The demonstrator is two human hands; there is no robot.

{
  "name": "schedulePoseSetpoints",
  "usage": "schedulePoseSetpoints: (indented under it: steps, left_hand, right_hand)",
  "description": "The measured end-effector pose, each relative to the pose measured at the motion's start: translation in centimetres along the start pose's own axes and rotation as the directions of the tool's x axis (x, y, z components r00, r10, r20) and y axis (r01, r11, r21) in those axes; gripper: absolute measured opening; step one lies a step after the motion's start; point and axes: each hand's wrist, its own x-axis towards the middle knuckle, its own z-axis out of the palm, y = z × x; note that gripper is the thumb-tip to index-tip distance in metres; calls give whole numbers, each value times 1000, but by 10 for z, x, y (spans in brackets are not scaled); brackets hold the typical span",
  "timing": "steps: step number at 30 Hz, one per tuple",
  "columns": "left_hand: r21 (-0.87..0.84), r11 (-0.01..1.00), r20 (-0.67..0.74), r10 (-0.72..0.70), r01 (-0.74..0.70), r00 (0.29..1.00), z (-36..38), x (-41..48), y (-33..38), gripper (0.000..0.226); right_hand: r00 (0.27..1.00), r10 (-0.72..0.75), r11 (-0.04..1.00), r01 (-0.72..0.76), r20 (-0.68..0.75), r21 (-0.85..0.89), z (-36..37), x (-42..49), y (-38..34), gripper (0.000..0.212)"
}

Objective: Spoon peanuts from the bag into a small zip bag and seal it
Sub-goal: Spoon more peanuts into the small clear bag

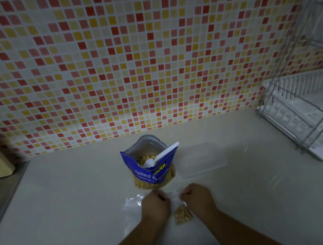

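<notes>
Across the back, mosaic wall (149, 53) of red, yellow and white tiles. Below it, pale counter (65, 202). At far right on the counter, white wire rack (304, 107). Right of centre, lying flat, clear tub (202, 162). Just left of the tub, upright near the wall, blue peanut bag (152, 175), mouth open, nuts inside. In its mouth, white spoon (160, 157), handle out over the right edge. In front of that bag, left hand (155, 204) and right hand (197, 198), close together, knuckles up. Each grip curled tight, pinching one end of the zip bag (182, 214) at its top edge. Between the hands, low in that bag, peanuts (183, 216). Cannot tell whether hanging or resting on the counter. Under the left hand, flat clear plastic (131, 203).
</notes>
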Motion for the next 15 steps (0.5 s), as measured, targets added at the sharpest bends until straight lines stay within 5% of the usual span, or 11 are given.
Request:
schedulePoseSetpoints:
  steps: [8, 15]
  left_hand:
    - [-61, 997, -50, -39, 36, 998, 0, -4, 3, 14]
    - [31, 999, 90, -10, 7, 996, -24, -6, 5, 26]
  right_hand:
    - [997, 42, 996, -46, -61, -71, 7, 3, -2, 22]
    - [997, 64, 994, -67, -36, -81, 0, -3, -8, 29]
